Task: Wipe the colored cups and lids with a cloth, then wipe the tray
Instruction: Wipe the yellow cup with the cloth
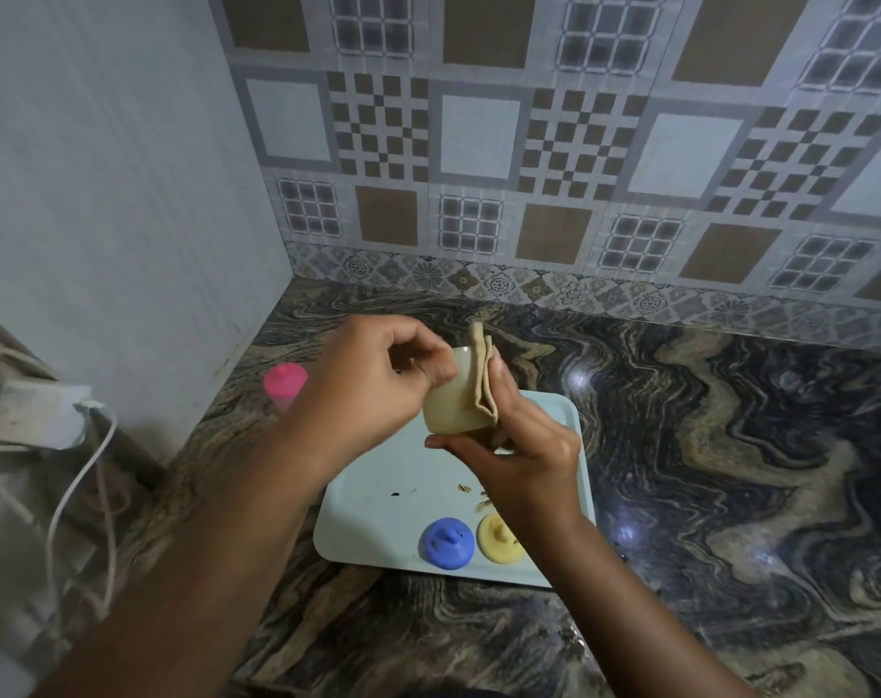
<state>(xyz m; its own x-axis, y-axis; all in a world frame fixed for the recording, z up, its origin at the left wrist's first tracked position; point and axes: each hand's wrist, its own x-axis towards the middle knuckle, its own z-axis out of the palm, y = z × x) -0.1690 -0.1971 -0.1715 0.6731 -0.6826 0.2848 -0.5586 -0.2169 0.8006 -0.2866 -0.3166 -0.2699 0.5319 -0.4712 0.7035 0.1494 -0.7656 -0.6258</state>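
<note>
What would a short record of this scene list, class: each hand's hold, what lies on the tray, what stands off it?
Left hand: grips the pale cup
Right hand: holds the folded cloth against that cup
On tray: blue lid, yellow lid, dark crumbs
Off tray: pink cup, lid on, on the counter to its left

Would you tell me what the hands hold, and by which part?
Left hand grips the pale cup near its rim; right hand pinches the folded cloth against the cup's side.
</note>
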